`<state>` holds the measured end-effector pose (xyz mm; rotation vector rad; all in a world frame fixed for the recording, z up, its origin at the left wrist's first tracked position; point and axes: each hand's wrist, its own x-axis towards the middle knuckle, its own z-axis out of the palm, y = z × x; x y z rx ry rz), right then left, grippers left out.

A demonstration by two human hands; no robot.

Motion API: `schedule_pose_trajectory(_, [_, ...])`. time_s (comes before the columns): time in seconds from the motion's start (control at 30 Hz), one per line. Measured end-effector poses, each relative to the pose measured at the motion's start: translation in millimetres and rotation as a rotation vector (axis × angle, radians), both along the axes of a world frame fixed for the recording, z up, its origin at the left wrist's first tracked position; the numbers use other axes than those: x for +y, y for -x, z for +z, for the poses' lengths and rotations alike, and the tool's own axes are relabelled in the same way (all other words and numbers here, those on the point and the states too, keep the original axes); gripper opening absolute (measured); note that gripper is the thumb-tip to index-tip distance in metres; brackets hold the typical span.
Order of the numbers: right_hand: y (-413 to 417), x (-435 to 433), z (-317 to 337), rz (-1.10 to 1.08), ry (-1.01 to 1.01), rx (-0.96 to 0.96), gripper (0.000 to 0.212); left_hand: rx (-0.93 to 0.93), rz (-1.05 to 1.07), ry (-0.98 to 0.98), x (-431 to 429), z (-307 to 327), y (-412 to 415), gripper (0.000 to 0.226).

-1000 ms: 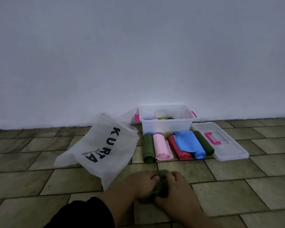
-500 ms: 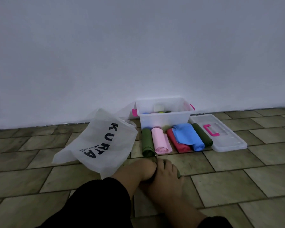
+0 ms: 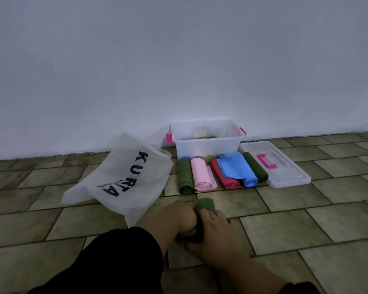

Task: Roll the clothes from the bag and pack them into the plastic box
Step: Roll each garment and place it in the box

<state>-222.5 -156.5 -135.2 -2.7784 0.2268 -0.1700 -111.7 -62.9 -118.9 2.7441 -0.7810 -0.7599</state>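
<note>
Nearest the camera, a black sleeve [image 3: 115,262] led to the left hand [image 3: 179,218], its fingers curled round a green cloth [image 3: 204,205] on the tiled floor [image 3: 306,219]. The right hand [image 3: 214,232] clasped the same bundle from the other side. A second before, the two hands had hidden the cloth almost wholly; now a blunt, squarish end stuck out past the knuckles, so the roll looked tight and nearly done. Just left lay the bag [image 3: 123,179], thin white fabric, limp and creased, printed KURTA. Beyond sat finished rolls, soft matte cylinders side by side: an olive roll [image 3: 185,177], a pink roll [image 3: 202,175], a red roll [image 3: 225,180], a looser blue roll [image 3: 236,168] with a flap lifting, and a dark green roll [image 3: 255,168]. Behind them, against the wall, the translucent plastic box [image 3: 206,147] already held a few pieces; its flat lid [image 3: 285,172], with a pink handle, lay to the right
</note>
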Motion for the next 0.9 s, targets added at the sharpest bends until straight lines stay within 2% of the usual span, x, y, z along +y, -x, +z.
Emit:
schedule_pose_trajectory(0.1, [1, -17, 6, 0.071, -0.042, 0.049, 0.041, -0.052, -0.055, -0.01, 3, -6, 3, 0.064])
schedule_pose_trajectory(0.17, [2, -27, 11, 0.092, -0.126, 0.095, 0.047, -0.134, -0.029, 0.061, 8, -13, 12, 0.058])
schedule_pose_trajectory(0.23, [0, -32, 16, 0.119, -0.155, 0.116, 0.051, -0.292, -0.003, 0.132, 12, -16, 21, 0.054])
schedule_pose_trajectory(0.33, [-2, -36, 24, 0.174, -0.117, 0.155, 0.053, -0.512, 0.025, 0.318, 18, -16, 33, 0.049])
schedule_pose_trajectory(0.4, [-4, -38, 26, 0.205, -0.087, 0.169, 0.053, -0.571, -0.012, 0.413, 21, -16, 45, 0.047])
schedule_pose_trajectory(0.5, [-9, -42, 26, 0.239, -0.073, 0.195, 0.051, -0.573, -0.063, 0.373, 32, -29, 64, 0.052])
schedule_pose_trajectory(0.6, [-10, -44, 24, 0.226, -0.181, 0.191, 0.052, -0.544, -0.066, 0.324, 42, -42, 70, 0.047])
schedule_pose_trajectory(0.77, [-3, -49, 9, 0.128, -0.377, 0.076, 0.028, -0.406, 0.061, 0.381, 41, -27, 56, 0.029])
schedule_pose_trajectory(0.83, [-8, -49, 10, 0.12, -0.318, 0.046, 0.029, -0.351, 0.075, 0.35, 36, -18, 48, 0.024])
schedule_pose_trajectory(0.9, [-14, -47, 13, 0.155, -0.172, -0.014, 0.034, -0.321, 0.091, 0.259, 32, -10, 41, 0.025])
